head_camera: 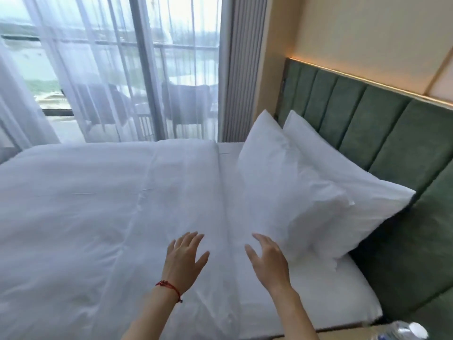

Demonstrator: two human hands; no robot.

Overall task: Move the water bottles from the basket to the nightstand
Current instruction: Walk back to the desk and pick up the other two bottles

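Observation:
A clear water bottle (402,331) with a white cap shows at the bottom right corner, only its top in frame; what it stands on is hidden. No basket is in view. My left hand (183,260), with a red string on the wrist, hovers open over the white duvet. My right hand (268,260) is open too, fingers spread, just left of the near pillow's lower corner. Neither hand holds anything.
A bed with a white duvet (98,204) fills the middle. Two white pillows (294,187) lean against a green padded headboard (367,123) on the right. Sheer curtains (98,69) cover a glass balcony door behind the bed.

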